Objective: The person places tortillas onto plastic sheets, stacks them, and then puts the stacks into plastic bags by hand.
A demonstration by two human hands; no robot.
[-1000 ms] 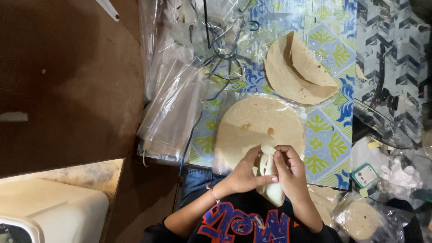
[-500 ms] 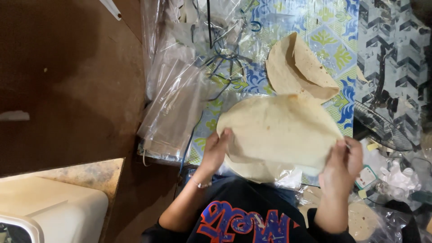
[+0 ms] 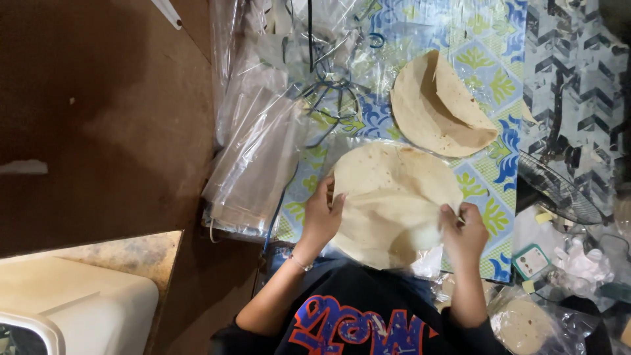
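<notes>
Down at the near edge of the tabletop (image 3: 490, 85), which is covered in a blue cloth with green leaf patterns, both hands work on a round, pale flatbread (image 3: 391, 200) with faint brown spots. The left hand (image 3: 322, 217) presses on the flatbread's left rim, its fingers (image 3: 335, 197) curled over the edge and gripping it. The right hand (image 3: 465, 233) pinches the right side of the same flatbread, fingers (image 3: 450, 213) closed on a fold of the dough. Part of the flatbread is doubled over itself between the two hands, and it rests on a sheet of clear plastic.

Further away on the cloth lies a second pale flatbread (image 3: 437, 108), partly folded over on itself, well apart from the hands. To the left, a stack of clear plastic bags (image 3: 253, 164) hangs over the tabletop's edge beside the brown floor (image 3: 98, 118). A bagged flatbread (image 3: 522, 325) sits at the lower right, near a small teal-edged box (image 3: 531, 261).
</notes>
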